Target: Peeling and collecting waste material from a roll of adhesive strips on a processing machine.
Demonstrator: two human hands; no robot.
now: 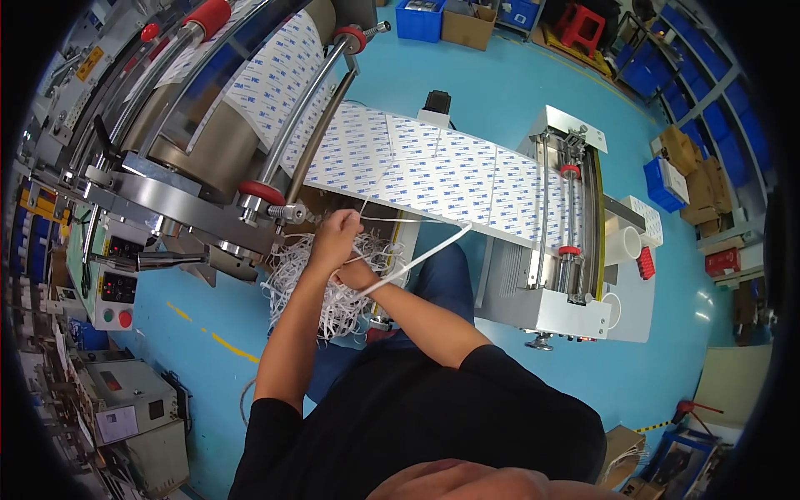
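Observation:
My left hand (335, 237) is closed around a thin white strip (417, 250) trimmed from the edge of the wide printed white sheet (433, 171) that runs over the machine bed. My right hand (357, 273) sits just below it, fingers curled into the same strip where it loops back toward me. Both hands hover over a tangled heap of white trim strips (325, 283) hanging below the machine's rollers. The strip stretches right to the sheet's near edge.
A large roll and steel rollers with red collars (258, 193) stand at left. A cutter unit (567, 242) stands at the sheet's right end. A control box with red and green buttons (117, 304) is at left. Blue floor, crates and cardboard boxes lie beyond.

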